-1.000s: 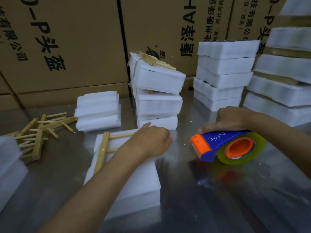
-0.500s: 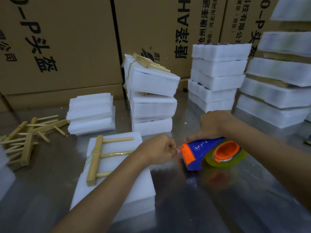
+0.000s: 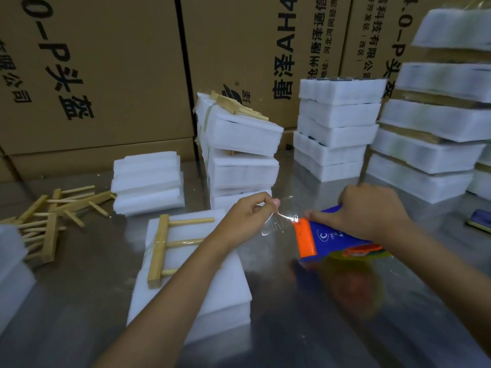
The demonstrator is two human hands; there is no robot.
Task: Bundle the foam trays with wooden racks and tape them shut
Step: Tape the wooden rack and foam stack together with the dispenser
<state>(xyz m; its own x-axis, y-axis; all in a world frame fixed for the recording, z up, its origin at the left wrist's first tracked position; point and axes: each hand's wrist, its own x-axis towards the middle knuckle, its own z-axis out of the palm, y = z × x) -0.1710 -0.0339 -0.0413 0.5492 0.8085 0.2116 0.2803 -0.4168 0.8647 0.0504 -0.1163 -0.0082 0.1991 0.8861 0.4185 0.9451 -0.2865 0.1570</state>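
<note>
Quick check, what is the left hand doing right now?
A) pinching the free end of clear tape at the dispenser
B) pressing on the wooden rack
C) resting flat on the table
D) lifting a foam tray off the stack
A: the left hand pinches the clear tape stretched from the orange mouth of the tape dispenser, which the right hand grips.

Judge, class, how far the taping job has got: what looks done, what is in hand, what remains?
Done: a taped bundle tops the middle stack. In hand: the left hand pinches clear tape drawn from the dispenser, which the right hand holds. Left: the front foam trays with a wooden rack still need taping; loose racks wait beside them.
</note>
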